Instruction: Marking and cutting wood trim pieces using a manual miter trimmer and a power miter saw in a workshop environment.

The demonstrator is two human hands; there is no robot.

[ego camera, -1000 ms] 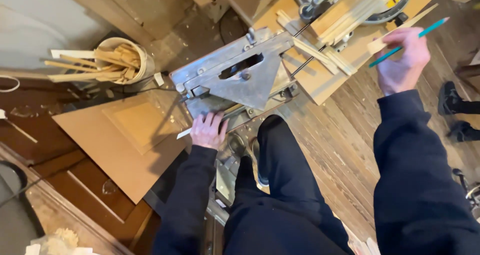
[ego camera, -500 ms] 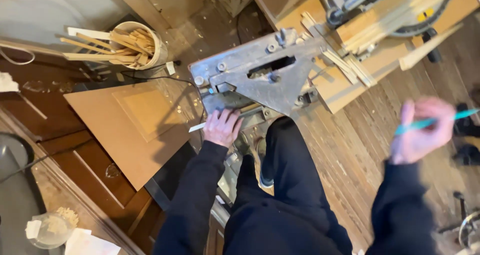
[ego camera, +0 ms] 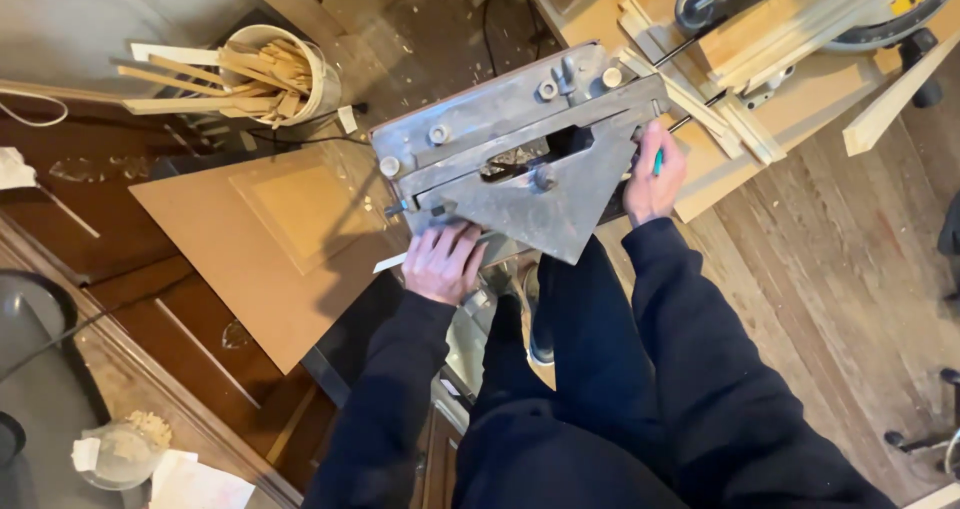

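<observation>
Head view, looking straight down past dark sleeves and dark trousers. Dead centre sits the grey metal machine (ego camera: 520, 164), a flat slab with bolts along its top edge, a dark slot through its middle and a triangular plate pointing back toward the person.

The left hand (ego camera: 443, 262) is down at the machine's near-left corner, fingers curled, knuckles up, closed over a thin pale strip (ego camera: 392, 262) that pokes out to the left from under the hand. The fingertips touch the machine's lower edge.

The right hand (ego camera: 655, 181) is at the machine's right end, closed around a teal pencil (ego camera: 659, 161), only a short piece of which shows beside the fingers. This hand presses right up against the machine's side, at the edge of the light wooden surface (ego camera: 730, 174) behind it.

On that wooden surface lie thin pale wood strips (ego camera: 700, 104), several fanned side by side, with a dark metal rod crossing them. A longer pale slat (ego camera: 895, 99) sticks out at the far right, above the plank floor (ego camera: 840, 299).

To the left, a tan board (ego camera: 270, 239) with a raised square panel lies flat, its corner tucked close under the machine. Beyond it stands a round pale bucket (ego camera: 290, 74) stuffed with wood offcuts, sticks jutting out to the left. Sawdust and chips are scattered over the dark floor near it.

Bottom left, a clear jar (ego camera: 125, 449) with pale bits inside sits beside crumpled white paper (ego camera: 195, 484).
</observation>
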